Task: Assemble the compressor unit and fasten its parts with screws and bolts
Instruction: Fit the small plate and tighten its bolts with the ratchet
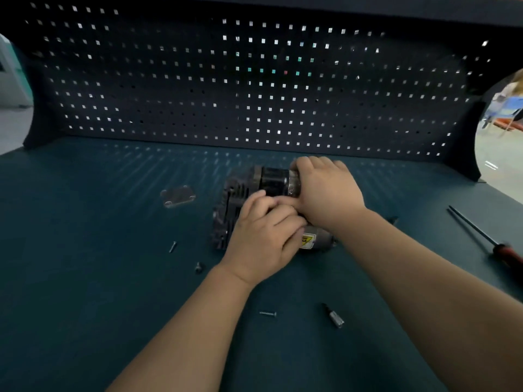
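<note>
A dark green worktop (85,264) runs up to a perforated back panel (169,80). Left of the middle, toward the back edge, a flat metal plate (177,196) with corner holes lies alone. Nearer the front edge from it are a thin screw (172,246) and a short bolt (199,267), slightly apart.

The compressor unit (229,210) sits on its side at the middle of the worktop, its dark finned housing to the left. The left hand (263,239) curls its fingers over the unit's middle, gripping it just above a yellow warning label (308,240). The right hand (325,188) wraps round the far cylinder's end, its thumb touching the left fingers.

Toward the front edge lie another screw (268,314) and a socket bit (335,318). At the right edge rests a screwdriver (481,234) with a red handle.
</note>
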Action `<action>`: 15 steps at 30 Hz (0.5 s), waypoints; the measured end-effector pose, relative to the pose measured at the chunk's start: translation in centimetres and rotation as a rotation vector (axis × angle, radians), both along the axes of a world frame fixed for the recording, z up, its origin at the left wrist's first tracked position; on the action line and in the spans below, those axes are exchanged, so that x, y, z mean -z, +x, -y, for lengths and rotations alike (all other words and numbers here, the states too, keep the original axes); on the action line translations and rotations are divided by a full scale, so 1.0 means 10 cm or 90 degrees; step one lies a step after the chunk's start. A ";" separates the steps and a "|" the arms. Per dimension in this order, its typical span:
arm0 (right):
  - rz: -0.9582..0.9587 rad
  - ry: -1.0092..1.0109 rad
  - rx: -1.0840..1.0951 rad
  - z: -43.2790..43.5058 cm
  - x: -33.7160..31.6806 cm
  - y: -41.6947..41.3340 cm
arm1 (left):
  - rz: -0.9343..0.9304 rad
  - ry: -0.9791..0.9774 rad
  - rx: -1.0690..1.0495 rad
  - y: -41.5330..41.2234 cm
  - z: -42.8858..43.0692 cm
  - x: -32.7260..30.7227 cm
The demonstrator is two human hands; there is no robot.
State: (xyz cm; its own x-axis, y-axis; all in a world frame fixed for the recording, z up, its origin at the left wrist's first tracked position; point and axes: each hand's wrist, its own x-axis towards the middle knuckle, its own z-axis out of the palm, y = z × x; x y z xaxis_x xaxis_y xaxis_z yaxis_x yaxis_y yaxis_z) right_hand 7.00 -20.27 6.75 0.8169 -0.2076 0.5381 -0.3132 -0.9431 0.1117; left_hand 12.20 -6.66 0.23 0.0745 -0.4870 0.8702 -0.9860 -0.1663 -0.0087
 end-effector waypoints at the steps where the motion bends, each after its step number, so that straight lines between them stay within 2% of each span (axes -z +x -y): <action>1: 0.011 -0.020 -0.009 -0.01 0.03 -0.04 | 0.016 -0.043 -0.008 -0.02 -0.02 -0.06; 3: 0.012 -0.009 -0.006 -0.03 0.05 -0.10 | -0.002 -0.134 -0.058 0.02 -0.08 -0.20; 5: -0.002 0.012 0.017 -0.10 0.08 -0.13 | -0.086 -0.156 -0.124 0.10 -0.16 -0.34; 8: -0.008 -0.008 0.015 -0.13 0.07 -0.13 | -0.375 0.003 -0.120 0.27 -0.21 -0.48; 10: -0.038 0.004 -0.029 -0.02 -0.03 -0.17 | -0.501 0.064 -0.098 0.36 -0.16 -0.48; 12: -0.040 0.131 -0.054 0.20 -0.14 -0.23 | -0.535 0.053 -0.106 0.39 -0.09 -0.47; 15: 0.032 0.445 0.000 0.38 -0.11 -0.26 | -0.541 0.015 -0.112 0.39 -0.05 -0.48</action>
